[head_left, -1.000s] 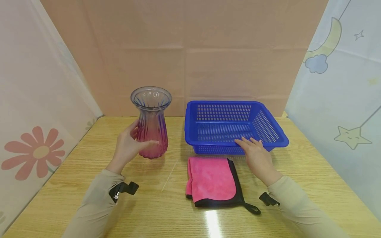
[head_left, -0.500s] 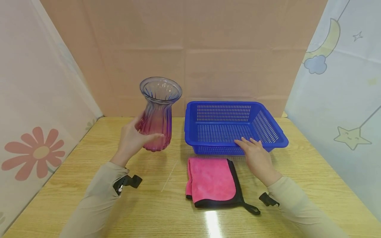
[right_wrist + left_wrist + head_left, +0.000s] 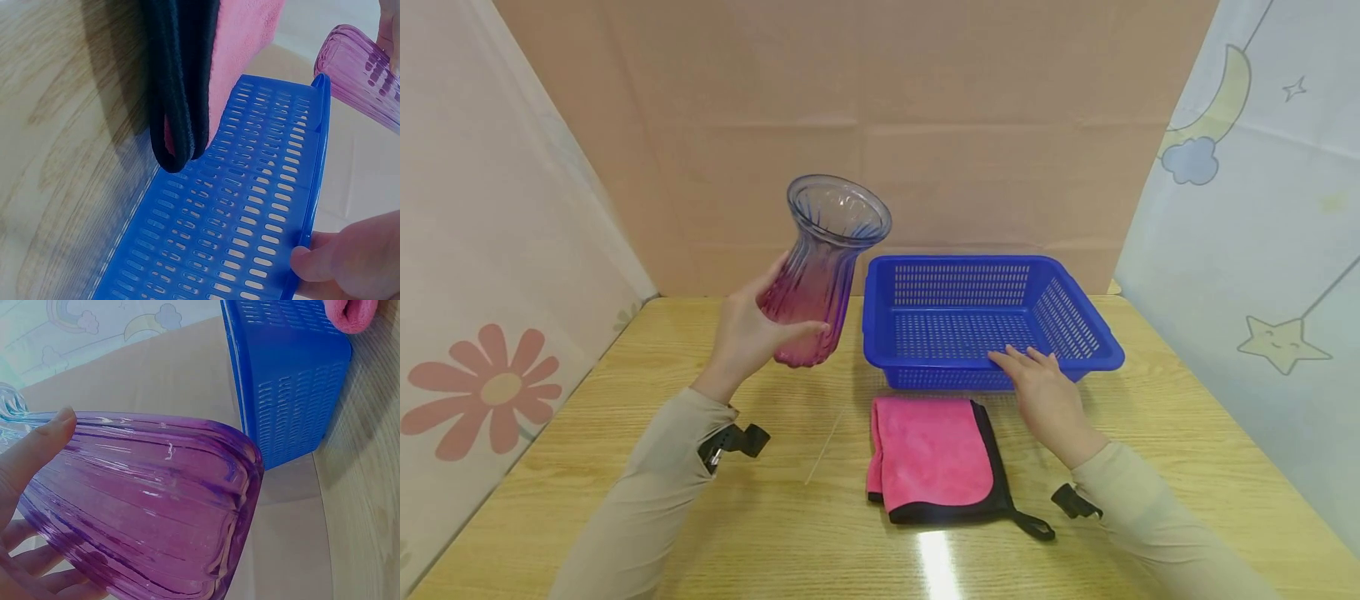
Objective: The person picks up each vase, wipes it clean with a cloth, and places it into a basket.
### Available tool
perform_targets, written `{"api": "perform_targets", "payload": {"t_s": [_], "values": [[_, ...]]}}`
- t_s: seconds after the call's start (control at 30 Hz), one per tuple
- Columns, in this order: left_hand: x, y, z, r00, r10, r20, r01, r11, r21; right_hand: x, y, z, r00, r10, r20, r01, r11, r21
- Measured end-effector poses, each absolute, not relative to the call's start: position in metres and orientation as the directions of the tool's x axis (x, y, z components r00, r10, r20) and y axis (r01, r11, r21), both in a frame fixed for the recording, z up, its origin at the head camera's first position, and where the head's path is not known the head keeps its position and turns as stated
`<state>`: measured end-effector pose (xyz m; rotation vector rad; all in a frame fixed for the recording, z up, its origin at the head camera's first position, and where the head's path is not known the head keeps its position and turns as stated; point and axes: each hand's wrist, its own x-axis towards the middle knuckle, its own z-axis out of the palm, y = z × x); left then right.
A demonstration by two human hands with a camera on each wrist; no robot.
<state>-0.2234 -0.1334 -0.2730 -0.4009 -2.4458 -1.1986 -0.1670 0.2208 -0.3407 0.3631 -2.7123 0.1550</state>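
Note:
My left hand (image 3: pixel 747 333) grips a ribbed glass vase (image 3: pixel 812 287) round its body, thumb at the front and fingers behind. The vase fades from blue-grey at the flared rim to pink-purple at the base. It is held above the table, tilted with its mouth leaning right. In the left wrist view the vase (image 3: pixel 144 494) fills much of the frame. My right hand (image 3: pixel 1047 400) pinches the near rim of a blue plastic basket (image 3: pixel 880 333). The right wrist view shows the thumb (image 3: pixel 312 262) on the basket's outer side and fingers across the rim.
A folded pink cloth (image 3: pixel 936 454) with black edging and a loop lies in front of the basket on the wooden table (image 3: pixel 760 533). A brown backdrop (image 3: pixel 700 150) stands behind; patterned sheets hang on both sides.
My left hand has lifted the vase up and to the right, and its mouth now tilts further right. The right hand stays at the basket rim; basket and cloth stay in place.

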Motion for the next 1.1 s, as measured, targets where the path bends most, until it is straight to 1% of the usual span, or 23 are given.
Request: {"api": "perform_targets", "payload": {"t_s": [0.2, 0.5, 0.8, 1.1], "values": [[-0.224, -0.128, -0.268, -0.871, 0.115, 0.478, 0.445, 0.598, 0.667, -0.167, 0.221, -0.342, -0.889, -0.232, 0.394, -0.272, 0.961, -0.049], [-0.228, -0.118, -0.257, -0.851, 0.146, 0.504, 0.485, 0.587, 0.648, -0.167, 0.221, -0.341, -0.875, -0.239, 0.421, -0.283, 0.958, -0.043], [-0.232, -0.104, -0.246, -0.851, 0.181, 0.493, 0.491, 0.608, 0.623, -0.167, 0.221, -0.342, -0.882, -0.233, 0.41, -0.276, 0.96, -0.048], [-0.24, -0.093, -0.24, -0.837, 0.227, 0.498, 0.528, 0.571, 0.628, -0.166, 0.221, -0.341, -0.885, -0.232, 0.404, -0.27, 0.962, -0.04]]}}
